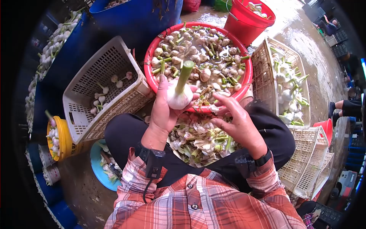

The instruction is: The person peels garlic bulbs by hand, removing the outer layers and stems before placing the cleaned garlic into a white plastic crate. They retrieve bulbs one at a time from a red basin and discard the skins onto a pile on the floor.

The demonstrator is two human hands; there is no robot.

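My left hand (161, 112) is closed around a garlic bulb (179, 97), its thick green stem pointing up. The bulb looks white and smooth with faint pink streaks. To its right, my right hand (241, 124) is open, fingers and thumb apart, beside the near rim of a red tub (249, 74). Many garlic bulbs with short stems, some with brownish skins, lie in murky water in that tub. A heap of garlic skins and leaves (202, 143) lies between my legs, below both hands.
At left stand a white crate (114, 110) holding several bulbs, a yellow bucket (68, 139) and a blue basin (100, 171). A red bucket (244, 28) is behind the tub. On the right are a crate of garlic (263, 72), stacked crates (301, 156) and another person's legs (349, 108).
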